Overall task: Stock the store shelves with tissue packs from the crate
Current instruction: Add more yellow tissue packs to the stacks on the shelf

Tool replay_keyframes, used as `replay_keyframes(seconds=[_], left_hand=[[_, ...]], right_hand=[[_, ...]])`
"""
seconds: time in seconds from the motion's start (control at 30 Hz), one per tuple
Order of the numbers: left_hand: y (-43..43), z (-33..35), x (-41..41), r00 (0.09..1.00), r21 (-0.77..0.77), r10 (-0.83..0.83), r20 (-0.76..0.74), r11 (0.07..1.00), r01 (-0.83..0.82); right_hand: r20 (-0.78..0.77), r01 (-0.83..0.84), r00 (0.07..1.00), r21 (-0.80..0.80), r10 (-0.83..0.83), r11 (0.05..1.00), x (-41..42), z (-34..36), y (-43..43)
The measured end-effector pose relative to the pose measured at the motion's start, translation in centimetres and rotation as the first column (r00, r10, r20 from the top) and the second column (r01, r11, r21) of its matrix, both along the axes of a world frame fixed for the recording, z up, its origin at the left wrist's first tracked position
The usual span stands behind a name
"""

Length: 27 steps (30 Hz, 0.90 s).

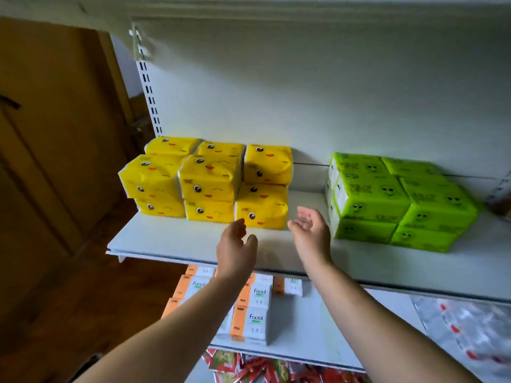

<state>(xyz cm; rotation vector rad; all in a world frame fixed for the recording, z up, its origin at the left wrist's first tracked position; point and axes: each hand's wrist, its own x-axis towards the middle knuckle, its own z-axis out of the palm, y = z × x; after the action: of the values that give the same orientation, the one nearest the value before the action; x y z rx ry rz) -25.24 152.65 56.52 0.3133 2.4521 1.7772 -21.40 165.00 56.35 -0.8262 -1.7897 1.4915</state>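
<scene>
Fingers point(305, 214) slack nr yellow pack point(261, 208); shelf point(307, 193) gap beside.

Orange-white packs point(257, 313) partly hidden behind left forearm point(193, 308); red-white packets point(470, 333) blurred, cut by right edge.

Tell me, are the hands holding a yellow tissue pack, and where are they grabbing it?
No, nothing is held. The left hand and right hand are both open and empty, just in front of the nearest yellow pack on the shelf.
</scene>
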Motion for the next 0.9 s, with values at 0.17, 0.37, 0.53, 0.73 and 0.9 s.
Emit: replay_keyframes(seconds=[0.17, 0.37, 0.53, 0.73, 0.9], left_hand=[[-4.8, -1.1, 3.1, 0.994, 0.075, -0.099, -0.048, 0.992, 0.103], [-13.7, -9.4, 7.4, 0.986, -0.024, -0.15, 0.067, 0.988, 0.152], [-19.0, -18.2, 9.3, 0.964, -0.174, -0.111, 0.243, 0.972, 0.156], [-23.3, -33.6, 10.9, 0.897, -0.324, 0.04, 0.441, 0.939, 0.118], [-26.1, -51.4, 9.4, 0.839, -0.409, 0.169, 0.517, 0.91, 0.069]], right_hand=[[-0.102, 0.038, 0.993, -0.169, -0.056, 0.985, 4.9, -1.8, -6.1], [0.091, 0.078, 0.995, -0.308, -0.052, 0.948, 8.7, -10.9, -17.2], [0.295, 0.08, 0.955, -0.346, 0.028, 0.935, 11.3, -20.0, -22.2], [0.505, 0.037, 0.838, -0.426, 0.204, 0.904, 13.0, -34.9, -24.2], [0.554, 0.087, 0.774, -0.573, 0.308, 0.815, 11.1, -52.8, -25.4]])
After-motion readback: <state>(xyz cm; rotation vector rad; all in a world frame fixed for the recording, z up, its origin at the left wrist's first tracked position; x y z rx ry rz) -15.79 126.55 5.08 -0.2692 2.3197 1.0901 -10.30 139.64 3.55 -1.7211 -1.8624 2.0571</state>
